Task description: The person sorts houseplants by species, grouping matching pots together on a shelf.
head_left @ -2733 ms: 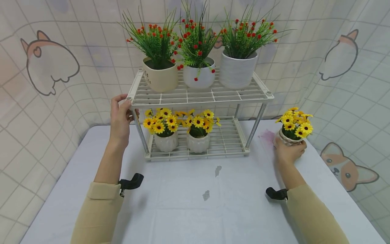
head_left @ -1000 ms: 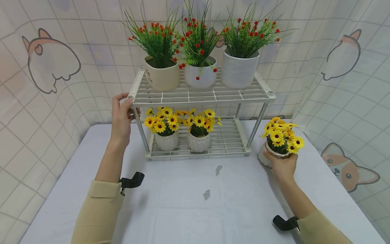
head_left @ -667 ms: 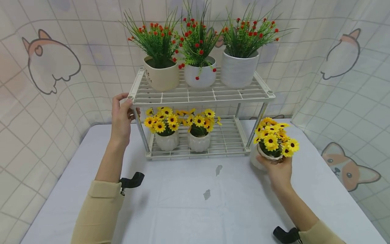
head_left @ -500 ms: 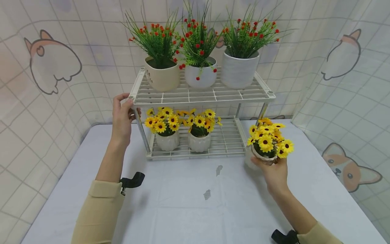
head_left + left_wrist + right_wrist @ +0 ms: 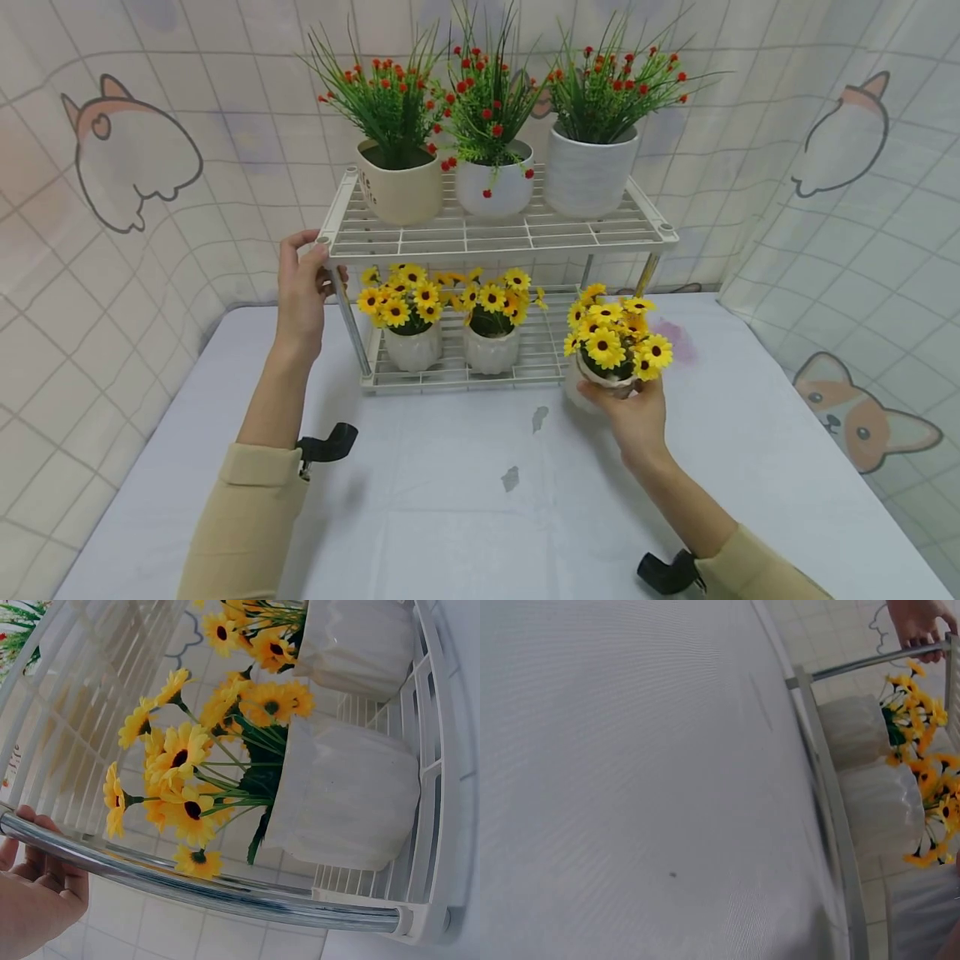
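Observation:
My left hand (image 5: 300,292) grips the upper front-left corner of a two-tier white wire rack (image 5: 495,247), its fingers curled by the metal post; the left wrist view shows the post (image 5: 225,894) close up. In my right hand (image 5: 637,417) is a small white pot of yellow daisy-like flowers (image 5: 611,342), thumb and fingers around the pot. It overlaps the lower shelf's right front corner in the head view. Two matching flower pots (image 5: 412,348) (image 5: 491,352) stand on the lower shelf, left and centre. The held pot (image 5: 922,911) is partly cut off in the right wrist view.
Three larger pots with grass and red flowers, one cream (image 5: 401,192) and two white (image 5: 491,192) (image 5: 588,179), stand on the top shelf. A white cloth (image 5: 450,517) covers the table, with a pink stain (image 5: 675,342) to the right. A tile-patterned curtain (image 5: 247,150) hangs behind.
My right hand has carried the flower pot leftward from the table's right side to the right front of the lower shelf. My left hand keeps its hold on the rack corner.

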A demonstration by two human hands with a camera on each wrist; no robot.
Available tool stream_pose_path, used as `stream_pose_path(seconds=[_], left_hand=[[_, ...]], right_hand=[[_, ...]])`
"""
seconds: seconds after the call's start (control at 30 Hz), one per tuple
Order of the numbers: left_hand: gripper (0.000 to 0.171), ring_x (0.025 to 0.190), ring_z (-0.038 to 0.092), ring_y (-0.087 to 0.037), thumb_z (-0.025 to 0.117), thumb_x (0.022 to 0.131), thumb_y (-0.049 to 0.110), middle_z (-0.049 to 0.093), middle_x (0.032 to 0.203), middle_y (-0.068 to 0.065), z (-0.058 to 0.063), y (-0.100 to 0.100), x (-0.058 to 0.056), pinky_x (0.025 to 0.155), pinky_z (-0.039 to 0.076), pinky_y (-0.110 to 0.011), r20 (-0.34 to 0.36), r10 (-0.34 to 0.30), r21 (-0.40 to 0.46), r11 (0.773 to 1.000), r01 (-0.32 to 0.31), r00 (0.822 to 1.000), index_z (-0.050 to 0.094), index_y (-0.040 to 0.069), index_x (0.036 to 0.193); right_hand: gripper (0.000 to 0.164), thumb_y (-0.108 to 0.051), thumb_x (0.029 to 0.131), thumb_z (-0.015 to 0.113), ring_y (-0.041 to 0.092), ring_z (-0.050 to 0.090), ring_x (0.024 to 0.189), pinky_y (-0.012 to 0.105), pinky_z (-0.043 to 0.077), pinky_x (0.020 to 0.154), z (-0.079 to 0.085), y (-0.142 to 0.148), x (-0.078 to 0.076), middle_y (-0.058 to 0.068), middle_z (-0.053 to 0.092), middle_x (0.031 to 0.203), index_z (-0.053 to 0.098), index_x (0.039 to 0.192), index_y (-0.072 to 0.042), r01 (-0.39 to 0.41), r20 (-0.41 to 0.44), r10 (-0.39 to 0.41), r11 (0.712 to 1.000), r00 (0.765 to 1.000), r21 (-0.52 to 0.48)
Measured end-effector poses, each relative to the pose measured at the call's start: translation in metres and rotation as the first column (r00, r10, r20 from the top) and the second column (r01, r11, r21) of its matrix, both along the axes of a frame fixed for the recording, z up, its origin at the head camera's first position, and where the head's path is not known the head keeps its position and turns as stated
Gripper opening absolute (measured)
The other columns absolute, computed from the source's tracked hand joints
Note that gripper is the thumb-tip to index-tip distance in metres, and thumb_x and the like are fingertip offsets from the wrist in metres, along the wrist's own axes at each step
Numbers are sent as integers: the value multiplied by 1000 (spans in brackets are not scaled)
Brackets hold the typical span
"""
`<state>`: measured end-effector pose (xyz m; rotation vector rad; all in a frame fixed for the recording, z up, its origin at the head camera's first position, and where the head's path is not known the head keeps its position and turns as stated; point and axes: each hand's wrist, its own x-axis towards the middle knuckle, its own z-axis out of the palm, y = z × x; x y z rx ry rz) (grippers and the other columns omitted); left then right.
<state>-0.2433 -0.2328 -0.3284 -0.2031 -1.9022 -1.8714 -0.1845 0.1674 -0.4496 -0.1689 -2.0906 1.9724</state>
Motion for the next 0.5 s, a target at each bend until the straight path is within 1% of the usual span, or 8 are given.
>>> stream_pose_path(seconds=[0.07,0.17,0.23,0.4,0.5], left_hand=[[33,85,51,-20,40,107,34,58,104,-7,0,0,0,82,39,-32,-1,-2,-2,1000,2,1000,40,17,136],[33,85,51,-20,40,107,34,57,104,-9,0,0,0,82,39,-33,-4,-9,5,1000,9,1000,40,17,135],[33,85,50,-21,40,107,34,56,103,-10,0,0,0,82,39,-33,-4,-10,3,1000,10,1000,40,17,135],[34,86,51,-22,41,107,35,56,101,-9,0,1,1,81,39,-33,-2,-3,-10,1000,3,1000,40,17,136],[34,85,51,-22,42,107,36,55,100,-10,0,1,1,81,39,-33,2,-2,-5,1000,2,1000,40,17,136]], right_hand=[[101,-7,78,91,19,35,143,42,25,119,-1,-6,-4,5,38,155,29,157,-14,-3,-18,3,1000,1000,-14],[102,-6,77,91,19,35,143,40,23,119,-3,-12,-10,6,39,154,29,157,-12,-7,-27,6,1000,1000,-23],[101,-5,76,91,20,35,143,40,23,119,-4,-16,-15,8,40,154,30,156,-10,2,-32,-3,1000,999,-24],[100,-8,76,92,25,36,143,42,21,119,-6,-23,-26,12,41,153,30,154,-6,38,-25,-38,999,999,14],[102,-9,75,93,25,35,144,42,19,120,-7,-26,-32,13,40,154,29,155,-4,51,-15,-51,998,999,28]])
